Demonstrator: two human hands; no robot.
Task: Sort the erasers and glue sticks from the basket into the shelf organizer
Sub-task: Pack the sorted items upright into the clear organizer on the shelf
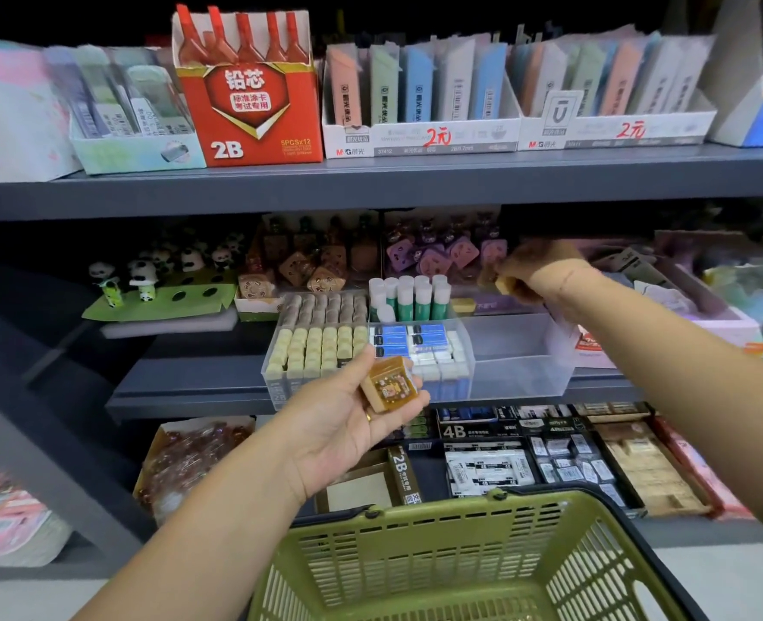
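1. I count two hands in the head view, and each one carries something.
2. My left hand (pixel 348 414) is turned palm up. Its fingers and thumb are curled around brown square wrapped erasers (pixel 389 384), stacked; they look like two, but I cannot count them surely.
3. This hand is held in front of the front wall of the one clear plastic shelf organizer (pixel 523 351), without touching it.
4. My right hand (pixel 538 271) reaches over the back right part of the organizer. Its fingertips pinch one small pale yellow eraser (pixel 505 285); the other fingers are bent, and the hand is a little blurred.
5. Under that hand, one flat yellow eraser (pixel 462 305) lies in the back right compartment.
6. In the back middle compartment stand glue sticks with white caps and green bodies (pixel 415 298). I count about nine caps, and one of them sits lower than the others.
7. The front middle compartment holds blue-and-white erasers (pixel 420 347), packed closely, too many to count.
8. The front left compartment holds cream block erasers (pixel 316 347) in about six rows.
9. One green slotted plastic basket (pixel 437 544) is at the bottom, below both arms. I see only part of its inside, and no items in that part.
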